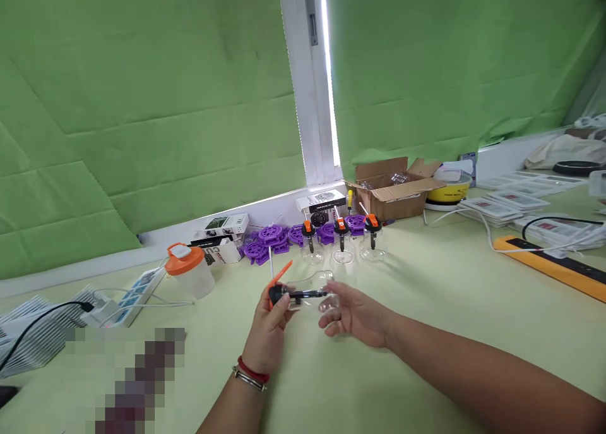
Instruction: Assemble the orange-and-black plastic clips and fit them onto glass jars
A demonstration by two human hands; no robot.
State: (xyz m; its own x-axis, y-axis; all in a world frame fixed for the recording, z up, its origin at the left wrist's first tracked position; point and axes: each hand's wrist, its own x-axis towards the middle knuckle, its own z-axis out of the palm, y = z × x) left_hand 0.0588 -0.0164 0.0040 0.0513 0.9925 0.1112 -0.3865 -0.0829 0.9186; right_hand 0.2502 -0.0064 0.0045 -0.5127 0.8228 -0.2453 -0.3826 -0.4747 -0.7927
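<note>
My left hand (269, 333) angles up, fingers pinching the black lid (274, 294) of a clear bottle (313, 283) held sideways over the pale tabletop (449, 279); at its base my right hand (357, 315) curves, fingers parted, whether gripping I cannot tell. Behind, green sheets (180, 93) flank a white window frame (313, 105).

Left hand (269, 328): closed around the black cap (276, 294) of a clear bottle (312, 283), which lies on its side in the air.
Right hand (356, 314): at the bottle's base, fingers curved; firmness of contact unclear.
Bottle row: three similar bottles (342, 247), upright on the table (331, 390).
Behind row: purple parts (272, 234), open carton (402, 204).
Table, left: orange-lidded jar (195, 279), power strip (142, 293).
Table, right: orange bar (553, 268).
Backdrop: green sheets (142, 105) flanking a window frame (307, 80).
</note>
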